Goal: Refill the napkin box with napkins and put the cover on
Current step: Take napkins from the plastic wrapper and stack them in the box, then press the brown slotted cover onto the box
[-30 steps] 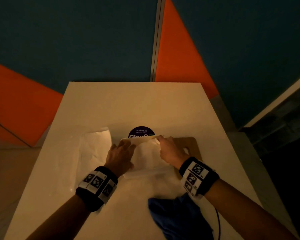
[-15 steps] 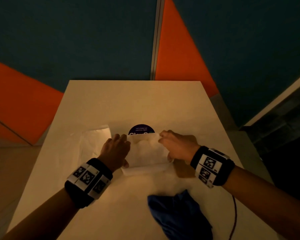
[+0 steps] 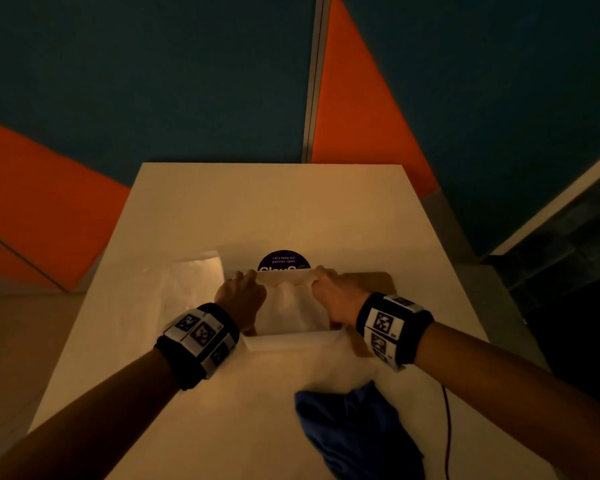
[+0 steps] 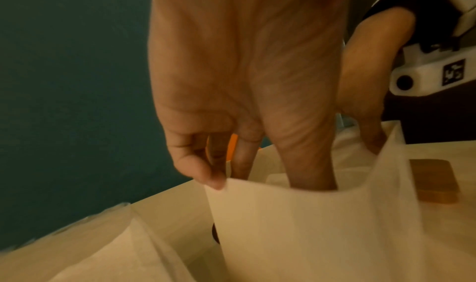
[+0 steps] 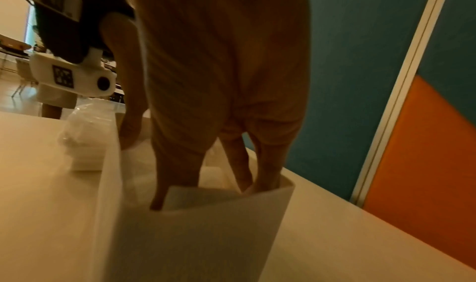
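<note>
A white open-topped napkin box point(image 3: 284, 336) stands mid-table with white napkins point(image 3: 288, 306) inside. My left hand point(image 3: 239, 292) is at its left end and my right hand point(image 3: 336, 296) at its right end. In the left wrist view the left hand's fingers point(image 4: 309, 164) reach straight down behind the box wall point(image 4: 296, 225). Seen from the right wrist, the right hand's fingers point(image 5: 268, 164) dip in beside a napkin point(image 5: 203, 197). All fingertips are hidden in the box. The wooden cover point(image 3: 371, 282) lies flat just right of the box.
A plastic-wrapped napkin pack point(image 3: 191, 285) lies left of the box. A round purple sticker point(image 3: 283, 261) sits just behind it. A blue cloth point(image 3: 357, 434) and a thin black cable point(image 3: 447, 427) lie near the front right edge. Teal and orange wall panels stand beyond the table.
Both hands have stayed at the ends of the box. The right wrist swung outward to the right, and both sets of fingers now reach further down inside the box.
</note>
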A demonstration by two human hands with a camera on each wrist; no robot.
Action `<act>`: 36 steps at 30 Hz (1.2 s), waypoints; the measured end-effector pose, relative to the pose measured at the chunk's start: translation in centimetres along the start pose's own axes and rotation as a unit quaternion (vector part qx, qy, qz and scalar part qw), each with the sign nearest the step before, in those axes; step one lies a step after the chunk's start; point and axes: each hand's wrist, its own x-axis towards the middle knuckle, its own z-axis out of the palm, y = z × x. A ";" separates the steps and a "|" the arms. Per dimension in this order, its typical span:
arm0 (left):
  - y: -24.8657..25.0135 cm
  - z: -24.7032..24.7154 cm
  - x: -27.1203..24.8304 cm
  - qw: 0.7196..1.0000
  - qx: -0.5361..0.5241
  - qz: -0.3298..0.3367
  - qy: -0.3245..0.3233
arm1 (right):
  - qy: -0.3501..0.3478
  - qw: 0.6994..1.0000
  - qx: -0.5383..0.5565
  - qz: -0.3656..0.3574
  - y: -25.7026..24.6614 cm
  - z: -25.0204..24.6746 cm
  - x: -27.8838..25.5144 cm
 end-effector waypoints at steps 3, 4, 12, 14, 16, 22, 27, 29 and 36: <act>-0.5 -0.3 0.4 1.000 0.007 0.016 -0.004 | 0.006 0.999 -0.040 0.007 0.3 0.3 -0.1; -0.6 -0.3 0.5 1.000 0.007 0.021 -0.007 | 0.012 0.998 -0.061 0.003 0.5 0.6 -0.2; -1.7 0.9 0.0 0.990 -0.139 0.022 0.022 | 0.128 0.963 0.235 0.008 3.2 2.7 -2.3; -1.9 1.3 -0.6 0.971 -0.233 0.006 0.050 | 0.230 0.897 0.365 0.095 4.2 3.9 -3.0; -1.9 1.9 -1.2 0.949 -0.294 -0.017 0.110 | 0.228 0.871 0.382 0.208 5.0 5.7 -3.2; -1.4 2.9 -2.4 0.903 -0.373 -0.119 0.176 | 0.008 0.890 0.373 0.262 4.0 9.8 -2.8; -1.3 3.1 -2.6 0.894 -0.399 -0.155 0.134 | 0.067 0.880 0.380 0.277 3.4 10.5 -2.2; -1.1 2.8 -2.8 0.893 -0.401 -0.152 0.135 | 0.057 0.872 0.400 0.277 3.6 10.3 -2.3; -1.2 2.4 -3.4 0.863 -0.461 -0.173 0.110 | 0.150 0.768 0.543 0.305 7.6 5.2 -6.6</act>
